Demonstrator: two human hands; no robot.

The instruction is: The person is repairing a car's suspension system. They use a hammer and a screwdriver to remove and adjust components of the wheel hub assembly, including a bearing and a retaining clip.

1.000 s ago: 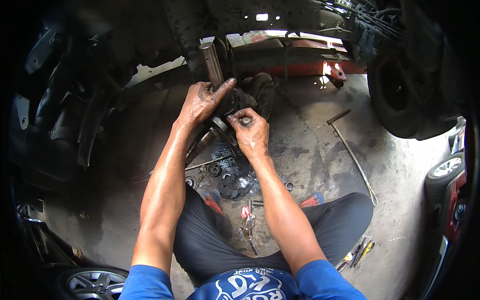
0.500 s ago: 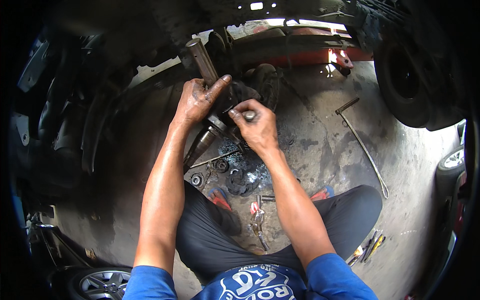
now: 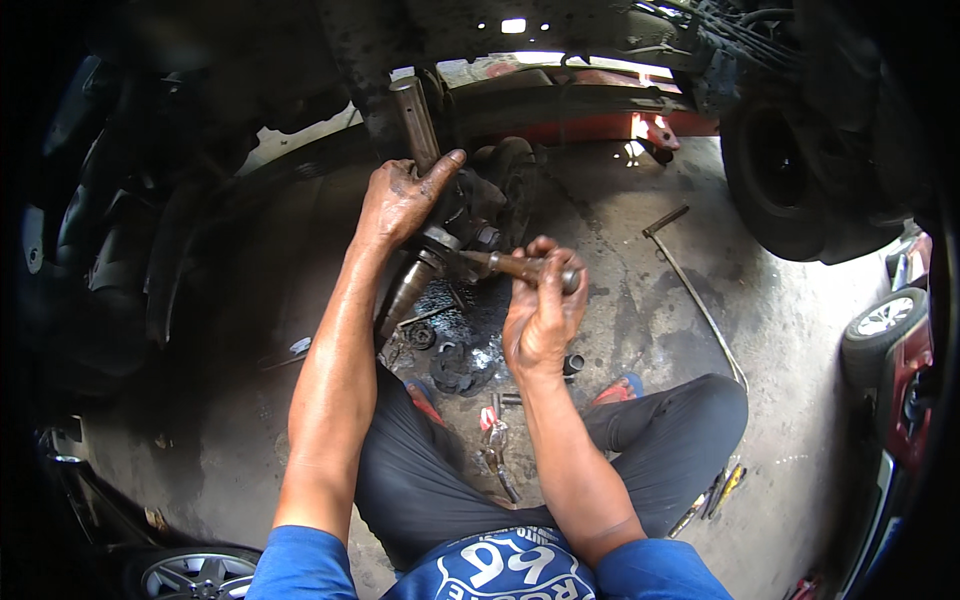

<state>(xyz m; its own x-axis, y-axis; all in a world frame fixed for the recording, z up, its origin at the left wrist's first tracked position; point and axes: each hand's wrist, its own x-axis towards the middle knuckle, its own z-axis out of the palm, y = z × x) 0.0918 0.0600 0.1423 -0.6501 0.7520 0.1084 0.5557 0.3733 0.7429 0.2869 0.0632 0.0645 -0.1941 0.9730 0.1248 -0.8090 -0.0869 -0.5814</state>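
My left hand (image 3: 400, 200) is wrapped round the lower end of a thick, greasy metal cylinder (image 3: 414, 120) that stands up beyond it. Below that hand is a dark, stepped spindle (image 3: 403, 295) with a collar, slanting down toward my left knee. My right hand (image 3: 545, 325) is closed on the brown handle of a screwdriver-like tool (image 3: 528, 268). The tool lies nearly level, its thin end pointing left at the collar. Whether the tip touches the collar is hard to tell.
Ring-shaped dark parts (image 3: 455, 370) lie on the oily floor between my feet, near a short dark socket (image 3: 573, 366). A long-handled wrench (image 3: 695, 285) lies to the right, and a tyre (image 3: 775, 165) hangs beyond it. Vehicle underbody (image 3: 560, 40) spans overhead.
My right hand has moved right and down from the collar and turned, swinging the tool from end-on to nearly level. My left hand keeps its hold on the cylinder. The view has shifted slightly.
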